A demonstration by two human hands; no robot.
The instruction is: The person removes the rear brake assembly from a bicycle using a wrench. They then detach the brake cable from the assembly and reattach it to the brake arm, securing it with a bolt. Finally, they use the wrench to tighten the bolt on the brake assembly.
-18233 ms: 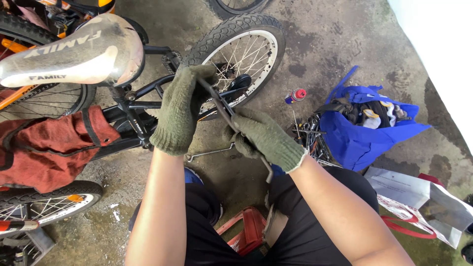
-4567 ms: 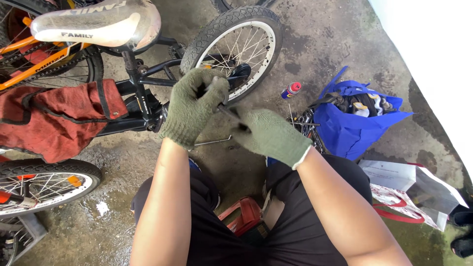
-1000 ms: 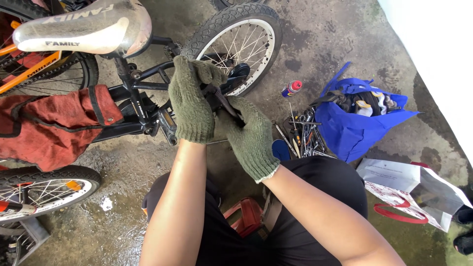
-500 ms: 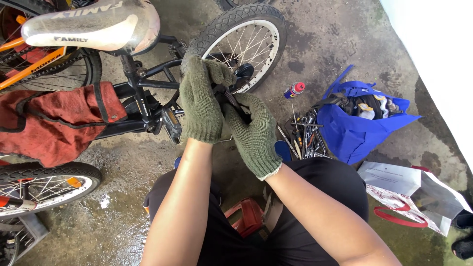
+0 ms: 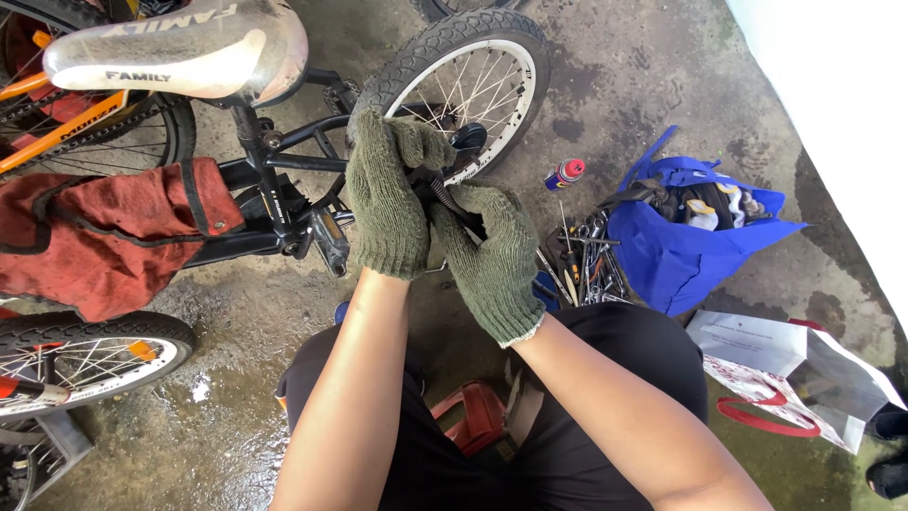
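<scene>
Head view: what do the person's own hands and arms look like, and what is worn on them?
Both the left hand and the right hand wear olive-green knitted work gloves with ribbed cuffs; the right cuff has a pale edge. Both forearms are bare, with no sleeves, watch or markings visible.

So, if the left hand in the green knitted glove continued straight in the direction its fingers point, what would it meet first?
The left hand points up the picture, fingers curled over a dark part. Straight on, it would probably meet the small black-tyred spoked rear wheel first; depth is unclear.
</scene>
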